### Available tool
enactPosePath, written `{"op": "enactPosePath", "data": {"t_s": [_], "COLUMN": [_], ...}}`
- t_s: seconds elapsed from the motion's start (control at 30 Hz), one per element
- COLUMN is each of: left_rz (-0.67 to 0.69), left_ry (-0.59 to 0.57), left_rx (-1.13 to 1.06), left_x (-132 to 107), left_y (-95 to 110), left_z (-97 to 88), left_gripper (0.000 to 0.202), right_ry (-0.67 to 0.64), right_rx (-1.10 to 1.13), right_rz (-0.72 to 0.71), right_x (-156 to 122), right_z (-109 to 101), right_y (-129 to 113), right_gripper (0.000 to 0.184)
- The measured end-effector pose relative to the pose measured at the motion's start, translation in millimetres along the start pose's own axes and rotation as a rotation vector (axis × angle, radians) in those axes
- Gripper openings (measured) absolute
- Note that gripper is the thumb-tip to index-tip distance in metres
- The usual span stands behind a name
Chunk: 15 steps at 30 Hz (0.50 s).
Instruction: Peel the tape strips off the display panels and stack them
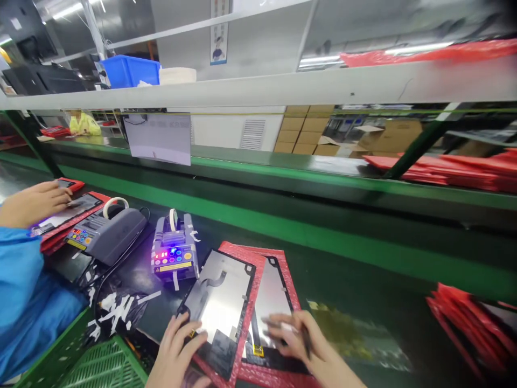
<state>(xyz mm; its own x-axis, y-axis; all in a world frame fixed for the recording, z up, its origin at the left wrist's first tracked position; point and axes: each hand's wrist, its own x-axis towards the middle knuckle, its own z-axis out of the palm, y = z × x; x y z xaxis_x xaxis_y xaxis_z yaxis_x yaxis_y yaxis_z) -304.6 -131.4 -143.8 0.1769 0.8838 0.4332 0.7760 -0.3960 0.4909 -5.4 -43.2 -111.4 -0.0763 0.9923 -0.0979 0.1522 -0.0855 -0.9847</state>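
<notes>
Two flat display panels with silvery backs and black borders lie side by side on red bubble-wrap bags. My left hand (177, 345) rests with fingers spread on the lower left edge of the left panel (222, 285). Over the lower part of the right panel (269, 293) is my right hand (299, 339), slightly blurred. A thin dark pen-like tool (307, 343) sticks up between its thumb and fingers; its tip cannot be made out. A ribbon cable with a yellow end (258, 350) lies on the right panel. Red bubble-wrap (288, 269) shows around both panels.
A lit tape dispenser (173, 250) stands behind my left hand, with a second dispenser (115, 229) further left. A co-worker's hand (36, 203) touches another panel. White tape scraps (117, 312) lie near a green basket (105, 366). Red bags (464, 323) are piled right.
</notes>
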Motion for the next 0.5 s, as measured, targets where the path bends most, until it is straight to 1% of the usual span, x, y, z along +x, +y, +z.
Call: {"op": "enactPosePath", "data": {"t_s": [0.03, 0.07, 0.1, 0.13, 0.2, 0.27, 0.33, 0.43, 0.5], "left_rz": [0.04, 0.08, 0.107, 0.117, 0.087, 0.036, -0.06, -0.27, -0.326], "left_ry": [0.008, 0.011, 0.009, 0.014, 0.058, 0.127, 0.201, 0.273, 0.297], "left_rx": [0.103, 0.185, 0.234, 0.253, 0.226, 0.115, -0.076, -0.422, -0.56], "left_x": [-3.4, -5.6, -6.8, -7.3, -7.0, -5.3, -3.1, -1.2, 0.0], "left_y": [-6.1, -11.3, -15.1, -17.1, -15.8, -10.4, -5.0, -1.6, -1.3], "left_z": [9.3, 18.3, 26.0, 31.9, 37.9, 37.1, 32.4, 23.2, 17.3], "left_gripper": [0.058, 0.068, 0.073, 0.073, 0.063, 0.045, 0.025, 0.023, 0.03], "right_ry": [-0.022, -0.005, 0.005, 0.018, 0.031, 0.042, 0.06, 0.09, 0.104], "right_rx": [0.079, 0.122, 0.133, 0.137, 0.121, 0.097, 0.07, 0.047, 0.052], "right_rz": [0.05, 0.071, 0.07, 0.067, 0.058, 0.053, 0.037, -0.023, -0.071], "right_x": [13.8, 27.0, 39.1, 49.5, 65.0, 74.6, 80.1, 82.6, 81.0], "right_z": [13.2, 24.8, 34.4, 41.9, 51.7, 57.8, 63.2, 67.1, 61.5], "right_y": [-2.8, -5.1, -6.7, -7.7, -7.7, -6.9, -8.1, -19.9, -36.0], "right_gripper": [0.061, 0.066, 0.066, 0.065, 0.062, 0.063, 0.063, 0.056, 0.052]}}
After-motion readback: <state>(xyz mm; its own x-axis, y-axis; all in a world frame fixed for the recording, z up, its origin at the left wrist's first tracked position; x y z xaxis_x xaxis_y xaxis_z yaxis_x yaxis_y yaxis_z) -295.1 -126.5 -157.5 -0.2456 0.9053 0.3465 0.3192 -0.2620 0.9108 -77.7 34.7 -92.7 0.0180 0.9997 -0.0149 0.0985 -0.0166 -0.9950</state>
